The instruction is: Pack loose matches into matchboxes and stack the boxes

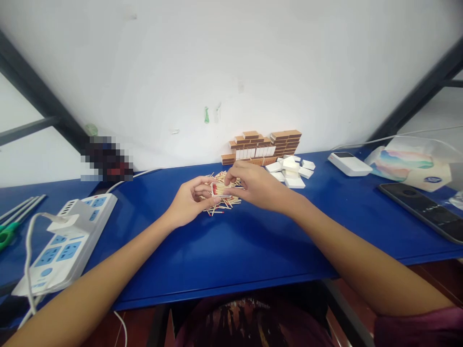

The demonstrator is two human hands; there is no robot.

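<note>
Above the blue table, a small white matchbox tray (214,189) with red-tipped matches in it is held between my two hands. My left hand (191,200) grips its left end, thumb in front and fingers behind. At the right end my right hand (255,185) has its thumb and fingers closed on the tray; whether it also pinches some matches, I cannot tell. A heap of loose matches (217,210) lies under and around both hands. Behind the right hand is a pile of white matchbox trays (291,168).
Brown matchbox sleeves and boxes (285,142) are stacked against the wall. To the left are a white power strip (97,219) with cables and green-handled scissors (7,234). At right stand a white device (349,164), a tissue pack (408,166) and a dark phone (421,207).
</note>
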